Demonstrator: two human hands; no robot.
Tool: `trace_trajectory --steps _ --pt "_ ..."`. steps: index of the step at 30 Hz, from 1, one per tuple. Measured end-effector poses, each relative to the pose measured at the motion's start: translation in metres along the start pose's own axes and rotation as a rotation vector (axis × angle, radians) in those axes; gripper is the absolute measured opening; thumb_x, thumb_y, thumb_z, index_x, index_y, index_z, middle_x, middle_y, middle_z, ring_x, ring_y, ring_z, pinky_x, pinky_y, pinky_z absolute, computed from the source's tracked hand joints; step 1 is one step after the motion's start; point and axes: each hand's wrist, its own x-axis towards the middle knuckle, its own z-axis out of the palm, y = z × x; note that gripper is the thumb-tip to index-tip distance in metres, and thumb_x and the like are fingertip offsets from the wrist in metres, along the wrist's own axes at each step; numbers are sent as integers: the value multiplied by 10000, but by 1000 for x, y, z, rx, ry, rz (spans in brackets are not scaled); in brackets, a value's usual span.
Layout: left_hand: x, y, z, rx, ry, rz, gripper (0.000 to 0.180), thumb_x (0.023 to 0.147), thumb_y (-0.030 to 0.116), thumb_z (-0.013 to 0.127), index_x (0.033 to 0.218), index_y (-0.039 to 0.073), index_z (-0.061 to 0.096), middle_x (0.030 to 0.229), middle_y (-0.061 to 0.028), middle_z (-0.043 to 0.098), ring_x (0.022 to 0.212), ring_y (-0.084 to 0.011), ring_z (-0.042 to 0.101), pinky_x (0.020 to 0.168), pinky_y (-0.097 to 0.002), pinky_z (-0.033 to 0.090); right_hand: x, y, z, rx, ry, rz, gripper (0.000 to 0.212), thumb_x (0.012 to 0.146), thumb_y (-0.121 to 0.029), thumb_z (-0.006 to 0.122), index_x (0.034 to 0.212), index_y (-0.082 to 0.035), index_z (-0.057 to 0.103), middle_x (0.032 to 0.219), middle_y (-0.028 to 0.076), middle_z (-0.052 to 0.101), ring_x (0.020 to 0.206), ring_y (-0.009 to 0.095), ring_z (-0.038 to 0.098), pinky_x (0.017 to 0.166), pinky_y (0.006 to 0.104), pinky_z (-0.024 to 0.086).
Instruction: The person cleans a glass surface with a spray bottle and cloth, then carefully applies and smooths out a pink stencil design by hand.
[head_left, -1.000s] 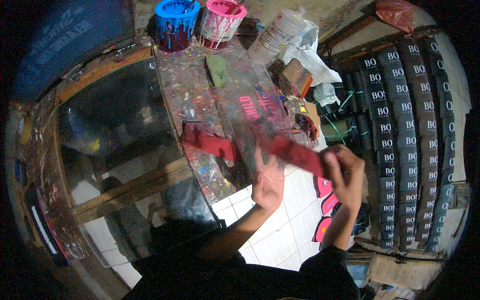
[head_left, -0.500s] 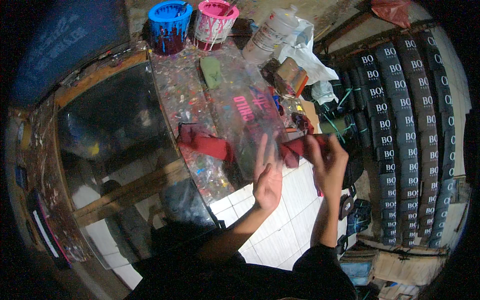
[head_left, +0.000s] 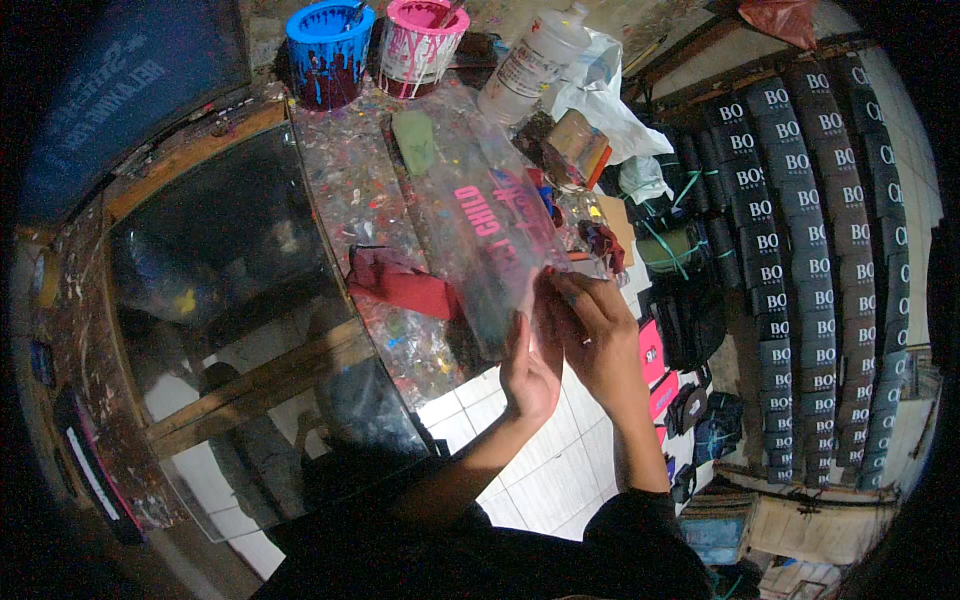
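A clear plastic sheet (head_left: 465, 265) with pink lettering lies over the paint-spattered tabletop (head_left: 330, 170). At its near right corner my two hands meet. My left hand (head_left: 532, 375) has its palm turned up, thumb raised and fingers stretched along the sheet's edge. My right hand (head_left: 598, 330) is closed in a pinch just beside those fingers; what lies between its fingertips is too small to make out. Left of the sheet lies a folded red cloth (head_left: 405, 285), its right end against the sheet. Near the sheet's far left edge rests a green block-like piece (head_left: 414, 142).
Blue (head_left: 330, 55) and pink (head_left: 422, 48) paint buckets stand at the back, beside a translucent jug (head_left: 532, 65). A dark glass pane (head_left: 225, 260) in a wooden frame flanks the table. Stacked dark printed goods (head_left: 800, 270) fill the right; pink pieces (head_left: 655, 375) lie below.
My right hand has come left and down to meet my left hand at the sheet's corner. The dark red piece beside my right hand no longer shows there. Pink pieces on the right are now visible.
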Motion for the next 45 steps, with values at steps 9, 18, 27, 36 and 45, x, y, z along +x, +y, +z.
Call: trace_trajectory --steps 9,18,27,36,45 --pt "3 7 5 87 -59 42 654 1089 367 331 1615 14 171 1685 -159 196 1563 -271 174 1272 -423 101 -5 -14 -4 -142 -85 -114 464 772 -35 714 1234 4 684 1219 163 682 1098 354 646 946 415 535" --pt "7 7 8 109 -68 67 625 1096 340 316 1611 13 184 1679 -168 209 1562 -284 177 1271 -432 102 -28 -28 -3 -191 -161 -100 517 780 -91 689 1291 -18 666 1356 166 638 1238 349 615 1006 424 542" --pt "-5 -2 -1 -56 162 -73 575 1099 326 340 1588 30 277 1651 -112 306 1516 -236 290 1254 -419 188 6 -11 4 -145 -93 -87 476 762 -89 710 1228 4 685 1309 187 663 1200 385 637 997 440 538" --pt "-13 -13 -13 -192 101 -7 492 1068 241 433 1519 48 397 1579 -97 407 1477 -232 346 1234 -450 232 32 5 5 -221 -204 -252 437 766 -101 703 1196 -27 709 1314 170 666 1154 353 668 934 431 561" --pt "-5 -10 -4 -64 47 164 602 1053 247 418 1624 189 236 1557 -74 441 1456 -238 372 1216 -465 236 53 23 -4 -279 -665 -214 436 734 -97 728 1166 -39 735 1257 134 699 1161 331 664 1004 402 537"
